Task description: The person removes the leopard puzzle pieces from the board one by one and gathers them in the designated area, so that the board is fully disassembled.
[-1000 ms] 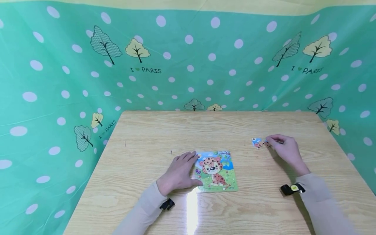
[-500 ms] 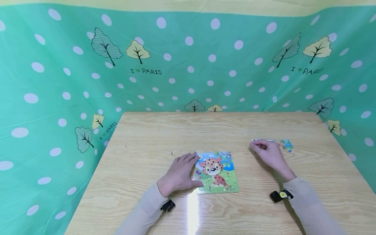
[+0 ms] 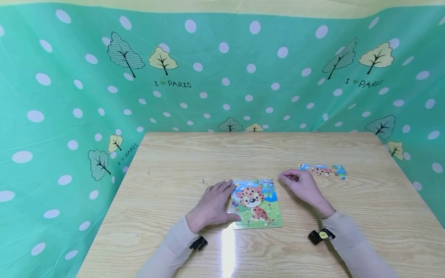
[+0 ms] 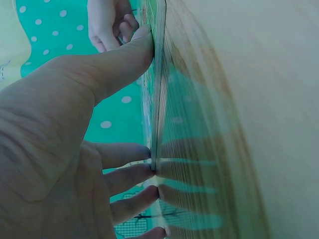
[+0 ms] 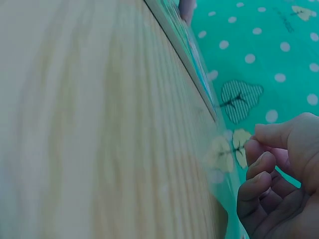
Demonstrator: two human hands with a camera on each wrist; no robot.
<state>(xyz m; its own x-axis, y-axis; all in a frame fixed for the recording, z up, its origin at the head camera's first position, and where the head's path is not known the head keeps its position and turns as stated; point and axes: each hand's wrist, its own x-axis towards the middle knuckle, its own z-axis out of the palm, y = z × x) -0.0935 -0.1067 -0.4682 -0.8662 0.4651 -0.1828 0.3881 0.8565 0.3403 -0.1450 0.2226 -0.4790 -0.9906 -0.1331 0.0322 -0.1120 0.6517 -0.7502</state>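
A square jigsaw puzzle board (image 3: pixel 257 204) with a spotted leopard cub on it lies on the table in the head view. My left hand (image 3: pixel 213 204) rests along its left side, thumb on the front part and fingertips at the far left edge. In the left wrist view the thumb (image 4: pixel 124 62) lies on the board's face while the straight fingers touch down at its rim. My right hand (image 3: pixel 301 189) hovers just right of the board's far corner, fingers loosely curled. The right wrist view shows thumb and index fingertips meeting, with nothing visible between them.
Several loose jigsaw pieces (image 3: pixel 318 170) lie in a row behind the right hand, with a blue-green piece (image 3: pixel 338 172) at the right end. A tiny dark speck (image 3: pixel 203 180) is on the wooden table (image 3: pixel 174 154). A green dotted cloth (image 3: pixel 208 77) hangs behind.
My right hand has moved left from the loose pieces to beside the board, uncovering the row and the blue-green piece. The left hand and the board have stayed in place.
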